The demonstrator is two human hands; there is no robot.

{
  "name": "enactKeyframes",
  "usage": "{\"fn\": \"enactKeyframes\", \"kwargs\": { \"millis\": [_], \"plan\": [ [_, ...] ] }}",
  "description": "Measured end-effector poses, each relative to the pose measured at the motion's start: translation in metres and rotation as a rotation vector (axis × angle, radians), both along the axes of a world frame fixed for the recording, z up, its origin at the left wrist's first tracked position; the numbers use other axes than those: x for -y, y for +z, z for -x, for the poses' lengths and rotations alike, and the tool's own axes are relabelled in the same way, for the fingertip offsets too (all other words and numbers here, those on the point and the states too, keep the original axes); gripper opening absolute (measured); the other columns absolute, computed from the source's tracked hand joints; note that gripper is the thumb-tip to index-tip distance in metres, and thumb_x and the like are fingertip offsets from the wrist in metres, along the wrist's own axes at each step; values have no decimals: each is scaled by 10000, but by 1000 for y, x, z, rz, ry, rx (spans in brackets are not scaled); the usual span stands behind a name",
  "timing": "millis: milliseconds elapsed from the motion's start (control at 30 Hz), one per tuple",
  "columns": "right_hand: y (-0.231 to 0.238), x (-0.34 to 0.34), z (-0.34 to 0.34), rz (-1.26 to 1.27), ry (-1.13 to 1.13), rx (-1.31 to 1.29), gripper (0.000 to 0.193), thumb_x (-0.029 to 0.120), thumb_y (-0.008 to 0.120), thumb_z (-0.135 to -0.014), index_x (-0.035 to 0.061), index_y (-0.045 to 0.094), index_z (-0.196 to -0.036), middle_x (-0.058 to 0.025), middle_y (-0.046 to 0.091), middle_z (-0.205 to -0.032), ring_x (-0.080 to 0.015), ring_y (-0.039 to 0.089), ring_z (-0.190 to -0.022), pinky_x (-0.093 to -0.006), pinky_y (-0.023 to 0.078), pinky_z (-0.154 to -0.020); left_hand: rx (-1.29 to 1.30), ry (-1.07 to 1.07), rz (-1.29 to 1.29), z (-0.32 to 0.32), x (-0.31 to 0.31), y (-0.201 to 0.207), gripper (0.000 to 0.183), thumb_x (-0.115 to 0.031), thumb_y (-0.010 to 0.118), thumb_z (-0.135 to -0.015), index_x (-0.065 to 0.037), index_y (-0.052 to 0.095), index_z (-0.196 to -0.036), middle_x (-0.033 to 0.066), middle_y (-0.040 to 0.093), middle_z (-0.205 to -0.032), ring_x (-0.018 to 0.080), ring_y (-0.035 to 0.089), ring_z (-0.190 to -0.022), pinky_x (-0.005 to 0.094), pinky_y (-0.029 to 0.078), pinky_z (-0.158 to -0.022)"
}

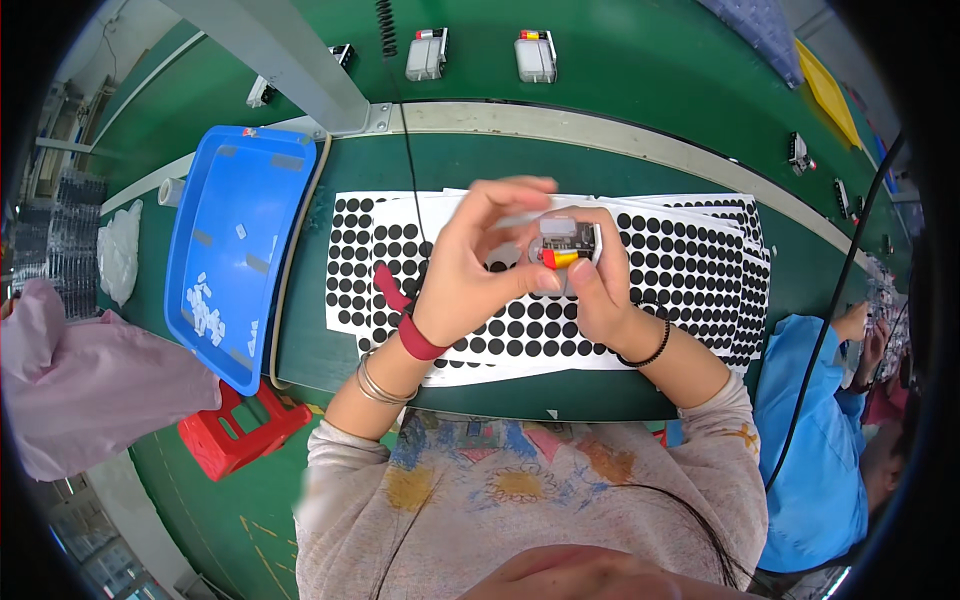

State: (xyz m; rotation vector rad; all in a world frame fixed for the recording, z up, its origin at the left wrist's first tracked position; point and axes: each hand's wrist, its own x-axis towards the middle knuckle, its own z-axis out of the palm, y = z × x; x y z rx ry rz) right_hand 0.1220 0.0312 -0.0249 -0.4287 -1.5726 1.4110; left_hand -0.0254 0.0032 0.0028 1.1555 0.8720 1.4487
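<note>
My right hand [606, 285] is closed round a small electronic module [572, 238], holding it above the sheets. The module has a pale casing, a dark circuit board and a yellow-and-red cylindrical part facing up. At its left side is my left hand [480, 265], thumb by the cylindrical part and the other fingers raised apart, slightly blurred. Under both hands lie overlapping white sheets of round black stickers [690, 260]. A dark red band with a loose end circles my left wrist.
A blue tray [232, 215] with small white pieces stands at the left. Similar modules [427, 55] sit on the green surface beyond a pale rail. A coiled cable [388, 30] hangs near a grey post [280, 60]. People sit on both sides; a red stool [235, 435] stands lower left.
</note>
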Motion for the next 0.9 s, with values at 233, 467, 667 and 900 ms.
{"fn": "enactKeyframes", "kwargs": {
  "millis": [233,467,667,900],
  "plan": [
    [2,0,-4,-159,13,-23,266,196,423,-899,-31,417,-1038,-191,618,-901,-233,636,-817,-309,505,-699,-237,63,-175,-7,12,2,343,-88,711,-709,3,558,-1002,135,603,-1052,110,551,-734,236,470,-665],
    [5,-5,-5,-79,157,-49,364,274,475,-885,-23,413,-1085,-181,590,-963,-242,599,-907,-336,471,-786,-386,111,-279,-1,13,10,280,-90,669,-734,-19,575,-988,125,603,-1049,170,568,-745,244,452,-595],
    [22,-12,-5,268,453,-18,683,556,416,-850,-19,396,-1219,-131,515,-1050,-197,494,-1019,-336,376,-896,-595,2,-445,23,-1,7,305,-217,596,-804,-1,567,-1018,154,554,-1107,291,499,-1071,340,444,-807],
    [21,-9,-4,336,438,-39,613,487,420,-881,-28,421,-1215,-112,519,-1064,-190,481,-1027,-326,369,-900,-556,16,-282,15,9,10,266,-98,590,-767,-29,529,-1016,132,527,-1123,311,488,-1071,383,394,-879]
  ]
}}
